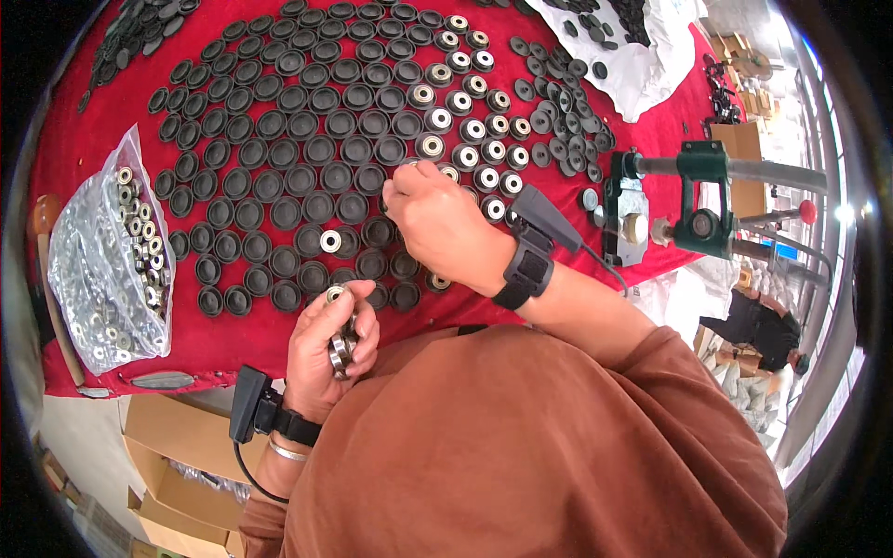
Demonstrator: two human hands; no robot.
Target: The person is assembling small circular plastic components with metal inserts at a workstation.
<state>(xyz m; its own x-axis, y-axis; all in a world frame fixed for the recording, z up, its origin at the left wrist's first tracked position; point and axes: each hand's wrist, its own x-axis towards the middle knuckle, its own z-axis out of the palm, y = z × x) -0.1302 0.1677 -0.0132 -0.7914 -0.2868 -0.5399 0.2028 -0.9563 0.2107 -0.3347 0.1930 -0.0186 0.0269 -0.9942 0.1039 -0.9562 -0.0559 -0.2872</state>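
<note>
Rows of black round cups [323,125] cover the red cloth [484,270]. Metal ball bearings [430,146] sit in the cups along the right side of the rows. A lone bearing [330,242] rests in a cup nearer to me. My left hand [321,349], palm up at the near edge, is closed around several loose bearings [342,350], one of them between thumb and fingertip. My right hand [446,223] reaches over the cups beside the bearing-filled ones. Its fingers are pinched together and hide whatever is between them.
To the left lies a clear plastic bag [102,260] of bearings beside a wooden-handled tool [44,223]. Flat black discs [567,116] and a white bag [642,56] lie at the far right. A green hand press [702,200] stands right. Cardboard boxes [177,437] sit below the table.
</note>
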